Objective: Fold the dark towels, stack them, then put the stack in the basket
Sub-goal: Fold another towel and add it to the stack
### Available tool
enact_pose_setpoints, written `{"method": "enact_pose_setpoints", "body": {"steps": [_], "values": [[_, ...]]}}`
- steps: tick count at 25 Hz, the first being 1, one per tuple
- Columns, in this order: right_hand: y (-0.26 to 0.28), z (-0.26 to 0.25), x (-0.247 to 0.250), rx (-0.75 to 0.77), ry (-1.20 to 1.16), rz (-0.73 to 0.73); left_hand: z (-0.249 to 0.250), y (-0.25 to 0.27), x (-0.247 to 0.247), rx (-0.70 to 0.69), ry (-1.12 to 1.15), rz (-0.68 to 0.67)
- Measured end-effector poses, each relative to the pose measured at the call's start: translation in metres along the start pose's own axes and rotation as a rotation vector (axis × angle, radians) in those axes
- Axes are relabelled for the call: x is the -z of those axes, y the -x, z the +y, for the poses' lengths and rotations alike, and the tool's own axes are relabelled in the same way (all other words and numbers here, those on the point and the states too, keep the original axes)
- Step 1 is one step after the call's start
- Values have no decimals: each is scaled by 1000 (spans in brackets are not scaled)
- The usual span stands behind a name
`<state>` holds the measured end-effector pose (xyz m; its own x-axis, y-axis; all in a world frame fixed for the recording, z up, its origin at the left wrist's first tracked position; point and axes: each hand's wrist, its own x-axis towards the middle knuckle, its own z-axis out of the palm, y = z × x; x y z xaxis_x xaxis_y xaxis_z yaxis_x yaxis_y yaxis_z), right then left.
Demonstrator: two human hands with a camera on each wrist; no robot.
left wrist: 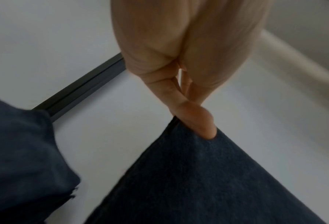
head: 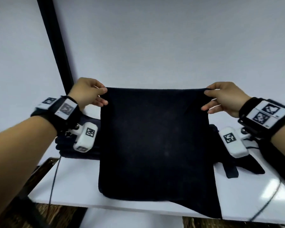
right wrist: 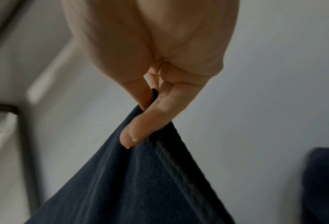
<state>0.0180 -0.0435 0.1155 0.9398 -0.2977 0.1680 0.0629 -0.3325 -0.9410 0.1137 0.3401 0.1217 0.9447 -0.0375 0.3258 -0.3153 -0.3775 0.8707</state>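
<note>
White table [head: 69,176] | dark towel [head: 155,137] stretched between hands (corners pinched) | motion-blurred, seemingly.

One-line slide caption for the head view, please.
Left hand and right hand pinch the top corners of a dark navy cloth towel, holding it spread above the white table.

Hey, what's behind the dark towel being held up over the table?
The held towel hangs from both hands. Behind it, folded dark towels peek out on its left and loose dark cloth on its right, on the white table. Whatever lies directly behind stays covered.
</note>
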Motion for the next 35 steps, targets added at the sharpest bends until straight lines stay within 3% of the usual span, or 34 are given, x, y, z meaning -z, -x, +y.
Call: {"method": "enact_pose_setpoints", "body": {"steps": [5, 6, 8, 11, 13, 14, 16, 19, 24, 26, 30, 35], "values": [[-57, 82, -42, -218, 61, -31, -86, -47, -67, 235, -138, -25], [-58, 94, -49, -222, 138, -44, -97, -48, -78, 207, -241, -60], [-39, 112, -55, -85, 390, -144, -104, -28, -89, 40, -482, -266], [38, 120, -50, 109, 758, -535, -96, 48, -75, -251, -745, -648], [90, 129, -48, 109, 968, -804, -105, 108, -65, -347, -876, -797], [107, 137, -48, 136, 1034, -863, -112, 133, -66, -362, -917, -829], [124, 152, -51, 169, 1110, -837, -131, 168, -76, -375, -936, -835], [139, 155, -63, 255, 1222, -769, -141, 188, -83, -441, -998, -740], [181, 178, -64, 662, 1259, -615, -153, 224, -68, -656, -1080, -677], [185, 181, -62, 735, 1260, -571, -160, 231, -70, -664, -1104, -601], [180, 184, -54, 639, 1113, -596, -162, 230, -73, -622, -1092, -546], [183, 178, -42, 512, 942, -529, -161, 229, -67, -625, -1107, -451]]}}
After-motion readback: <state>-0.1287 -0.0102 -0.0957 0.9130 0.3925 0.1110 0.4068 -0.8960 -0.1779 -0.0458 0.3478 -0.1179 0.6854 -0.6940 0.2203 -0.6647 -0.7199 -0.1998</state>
